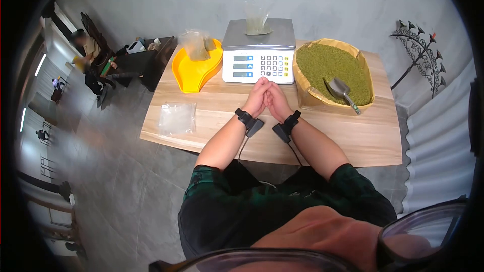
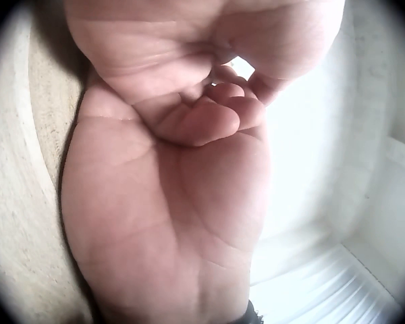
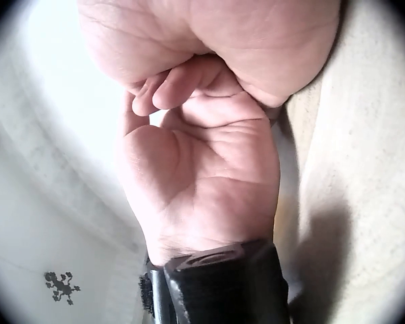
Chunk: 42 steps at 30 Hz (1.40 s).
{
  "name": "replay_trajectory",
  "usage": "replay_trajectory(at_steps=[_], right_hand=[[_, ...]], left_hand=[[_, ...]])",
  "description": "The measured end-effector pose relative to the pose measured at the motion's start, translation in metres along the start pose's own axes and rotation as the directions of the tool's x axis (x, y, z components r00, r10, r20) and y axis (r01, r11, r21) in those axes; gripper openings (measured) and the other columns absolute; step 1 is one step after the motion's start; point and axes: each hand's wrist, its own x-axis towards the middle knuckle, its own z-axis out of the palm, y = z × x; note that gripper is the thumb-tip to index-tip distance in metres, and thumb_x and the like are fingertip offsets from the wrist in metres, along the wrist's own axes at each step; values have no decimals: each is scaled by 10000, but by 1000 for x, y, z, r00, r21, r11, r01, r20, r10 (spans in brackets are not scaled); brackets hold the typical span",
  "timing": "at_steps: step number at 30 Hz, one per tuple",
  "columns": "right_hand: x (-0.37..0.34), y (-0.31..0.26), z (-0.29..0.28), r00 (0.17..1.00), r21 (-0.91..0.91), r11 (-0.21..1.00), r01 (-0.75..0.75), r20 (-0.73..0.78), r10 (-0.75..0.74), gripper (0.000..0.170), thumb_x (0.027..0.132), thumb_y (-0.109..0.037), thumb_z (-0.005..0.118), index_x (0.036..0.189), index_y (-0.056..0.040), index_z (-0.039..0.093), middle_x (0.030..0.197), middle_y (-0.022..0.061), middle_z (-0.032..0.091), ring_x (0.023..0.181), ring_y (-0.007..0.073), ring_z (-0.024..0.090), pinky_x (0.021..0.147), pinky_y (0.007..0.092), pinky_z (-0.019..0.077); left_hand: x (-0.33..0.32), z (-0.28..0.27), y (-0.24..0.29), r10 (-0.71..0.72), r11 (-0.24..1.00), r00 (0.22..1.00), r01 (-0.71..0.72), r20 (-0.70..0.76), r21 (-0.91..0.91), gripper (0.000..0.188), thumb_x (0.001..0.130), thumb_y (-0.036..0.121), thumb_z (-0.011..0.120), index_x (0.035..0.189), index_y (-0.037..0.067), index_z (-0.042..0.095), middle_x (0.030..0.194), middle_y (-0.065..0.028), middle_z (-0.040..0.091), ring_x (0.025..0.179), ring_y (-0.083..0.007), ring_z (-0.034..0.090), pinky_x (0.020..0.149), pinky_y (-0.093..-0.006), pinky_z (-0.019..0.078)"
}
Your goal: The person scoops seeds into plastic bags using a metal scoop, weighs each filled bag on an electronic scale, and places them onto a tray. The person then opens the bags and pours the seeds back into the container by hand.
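My left hand [image 1: 256, 97] and right hand [image 1: 276, 102] are folded together over the table, just in front of the white digital scale [image 1: 258, 65]. Their fingers curl loosely into one another, and no object shows between them. Both palms face each other in the wrist views, fingertips lying against the opposite palm. A clear plastic bag [image 1: 258, 24] with some greenish contents stands on the scale's metal plate. To the right is a brown paper sack [image 1: 303, 86] full of green granules [image 1: 330, 65], with a metal scoop [image 1: 340, 88] lying in it.
At left, a yellow scoop-shaped tray [image 1: 189, 78] bears a filled clear bag [image 1: 195, 45]. Flat clear bags [image 1: 177, 118] lie near the wooden table's [image 1: 222, 138] front left. A grey wall stands behind; a white curtain [image 1: 436, 156] hangs right. Another person [image 1: 91, 50] is far left.
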Motion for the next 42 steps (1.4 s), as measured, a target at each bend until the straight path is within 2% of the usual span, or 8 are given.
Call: replay_trajectory(at_steps=[7,18,31,33,37,40,42], right_hand=[[1,-1,-1,1000,54,999,-4,-28,6,136,989,-240,538,1015,-111,572,739,-63,497,589,14,403,523,178,314],[0,-2,0,1000,-2,1000,-5,-5,5,166,996,-270,522,1006,-113,576,713,-62,478,580,20,403,513,178,310],[1,1,-4,999,27,999,36,19,-36,150,996,-255,516,1014,-123,585,734,-56,501,597,16,418,527,174,318],[1,-2,0,998,92,996,-3,-57,8,155,993,-247,513,1032,-121,593,737,-51,509,605,19,425,544,174,328],[3,0,-9,1000,76,997,-1,-21,3,174,988,-247,518,1058,-113,604,737,-50,503,614,22,432,563,172,340],[8,1,-21,997,168,984,-66,42,60,243,997,-280,489,1120,-109,610,778,-39,557,618,30,460,561,169,355],[15,0,-22,982,342,926,-160,151,114,378,1023,-336,404,1215,-54,568,1106,117,659,1016,195,637,883,301,500]], left_hand=[[0,1,-1,-2,1000,1000,2,16,-31,129,1025,189,471,905,154,441,739,12,519,535,-76,489,479,-212,390],[1,-2,-5,26,999,1000,-25,11,-35,94,1020,188,491,939,143,475,674,2,506,523,-92,481,465,-221,374],[2,2,-6,29,999,999,-27,40,-41,97,1018,177,489,932,147,457,702,10,492,542,-83,463,480,-217,364],[5,2,-8,39,999,999,-38,11,-35,145,1018,182,489,895,150,419,694,-2,501,502,-87,456,439,-218,344],[3,9,-4,42,998,999,-42,-8,-36,136,1017,173,484,901,153,414,680,0,484,495,-90,449,431,-223,343],[0,9,-4,72,997,996,-71,46,-23,69,1003,149,487,955,131,441,687,-8,475,527,-106,464,461,-234,368],[-5,15,3,96,994,992,-100,81,53,40,978,113,485,987,108,447,679,-17,467,508,-122,458,437,-244,360]])
